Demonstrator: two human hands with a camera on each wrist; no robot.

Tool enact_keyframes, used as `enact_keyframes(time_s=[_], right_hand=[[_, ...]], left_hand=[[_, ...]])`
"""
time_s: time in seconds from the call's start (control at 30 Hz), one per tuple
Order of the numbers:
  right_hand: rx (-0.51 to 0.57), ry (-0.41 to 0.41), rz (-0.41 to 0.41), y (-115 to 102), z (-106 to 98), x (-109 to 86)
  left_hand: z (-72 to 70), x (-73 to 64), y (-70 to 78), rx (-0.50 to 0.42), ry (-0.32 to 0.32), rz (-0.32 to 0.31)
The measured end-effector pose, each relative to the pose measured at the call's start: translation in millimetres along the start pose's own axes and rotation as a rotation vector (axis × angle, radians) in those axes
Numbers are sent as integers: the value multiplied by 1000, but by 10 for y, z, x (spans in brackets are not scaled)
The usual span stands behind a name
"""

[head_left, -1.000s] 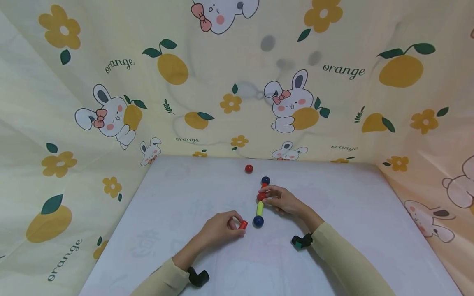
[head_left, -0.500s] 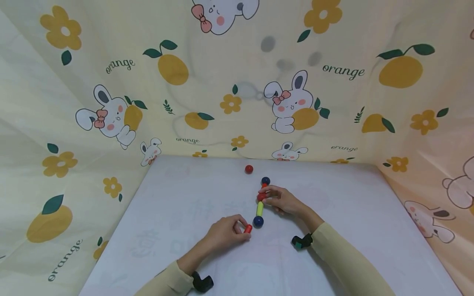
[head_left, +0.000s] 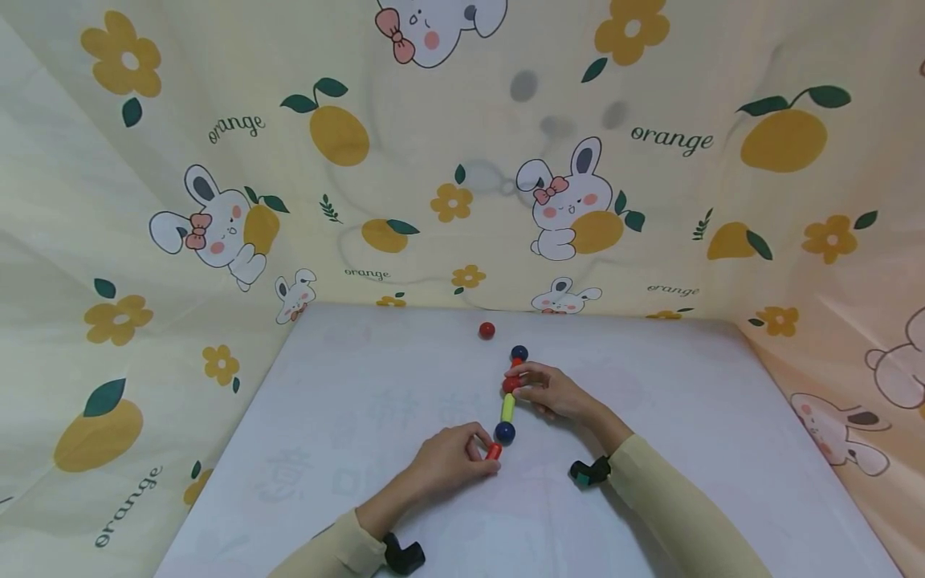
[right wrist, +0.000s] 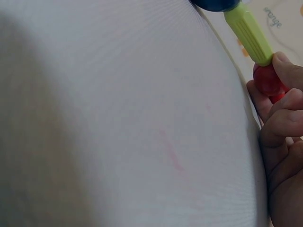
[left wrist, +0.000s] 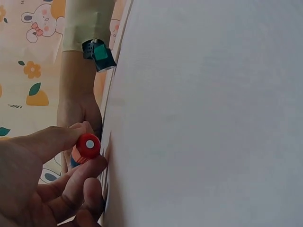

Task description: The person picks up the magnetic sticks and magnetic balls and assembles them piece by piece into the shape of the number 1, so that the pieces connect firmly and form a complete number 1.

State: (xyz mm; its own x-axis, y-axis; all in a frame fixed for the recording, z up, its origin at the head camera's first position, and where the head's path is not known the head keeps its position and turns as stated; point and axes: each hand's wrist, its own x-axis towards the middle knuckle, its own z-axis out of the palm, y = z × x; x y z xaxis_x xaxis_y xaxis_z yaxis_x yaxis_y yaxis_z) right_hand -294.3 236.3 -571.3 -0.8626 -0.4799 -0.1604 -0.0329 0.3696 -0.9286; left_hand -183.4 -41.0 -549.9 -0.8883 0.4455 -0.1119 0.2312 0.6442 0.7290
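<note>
My left hand [head_left: 451, 456] pinches a short red magnetic rod [head_left: 494, 451] between thumb and fingers; in the left wrist view, its round end [left wrist: 89, 144] shows a pale centre. The rod's far end is right by a dark blue ball [head_left: 504, 433]; whether they touch I cannot tell. From that ball a yellow-green rod [head_left: 508, 408] runs to a red ball [head_left: 510, 385], which my right hand [head_left: 556, 391] grips. Beyond it, another red rod [head_left: 516, 363], partly covered by fingers, leads to a second dark blue ball [head_left: 519, 353].
A loose red ball [head_left: 487, 331] lies near the back of the white table [head_left: 347, 361]. Patterned cloth [head_left: 433, 160] hangs behind and at both sides. A black wrist camera [head_left: 405, 555] sits at the left cuff, another [head_left: 589, 472] at the right.
The left hand has moved right and slightly nearer the person, bringing its red rod up to the near blue ball. The right hand and the chain it holds have stayed put.
</note>
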Motion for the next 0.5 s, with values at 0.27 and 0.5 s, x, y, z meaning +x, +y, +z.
enact_keyframes(time_s=[0.27,0.5], right_hand=[[4,8,-8,-28,3,-26],[-8,3,-17,-31,-1,-22]], left_hand=[[54,27,39,-10,10,-12],[109,33,63,5,37,-56]])
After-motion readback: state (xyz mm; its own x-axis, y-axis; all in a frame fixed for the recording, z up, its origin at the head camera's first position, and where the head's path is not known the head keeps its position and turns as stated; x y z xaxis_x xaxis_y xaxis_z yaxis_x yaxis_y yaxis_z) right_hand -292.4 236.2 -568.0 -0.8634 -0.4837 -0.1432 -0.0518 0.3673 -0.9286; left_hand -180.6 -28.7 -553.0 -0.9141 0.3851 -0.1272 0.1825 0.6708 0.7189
